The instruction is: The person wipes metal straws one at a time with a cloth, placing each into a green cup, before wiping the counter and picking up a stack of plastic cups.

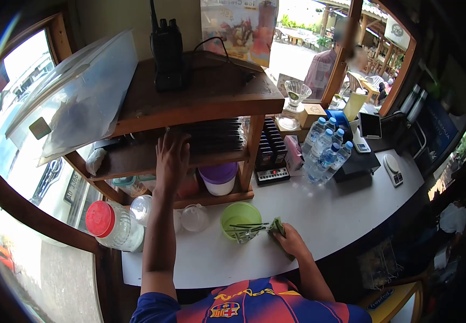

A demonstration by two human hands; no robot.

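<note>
My left hand [172, 153] reaches up into the wooden shelf, back of the hand towards me and fingers stretched out. Its fingertips are at the left end of a stack of thin dark flat items [211, 135] on the middle shelf. My right hand [293, 242] is closed round a green packet [279, 230] low over the white counter. From the packet, a bundle of thin dark sticks in clear wrappers [246, 229] points left across a light green bowl [240, 211]. My right palm hides the packet's lower part.
A jar with a red lid [100, 219] and a clear container [194, 217] stand left of the bowl. A purple-and-white tub [218, 177] sits under the shelf. Water bottles [327, 153] and a small scale [392, 169] are on the right. A walkie-talkie [167, 54] tops the shelf.
</note>
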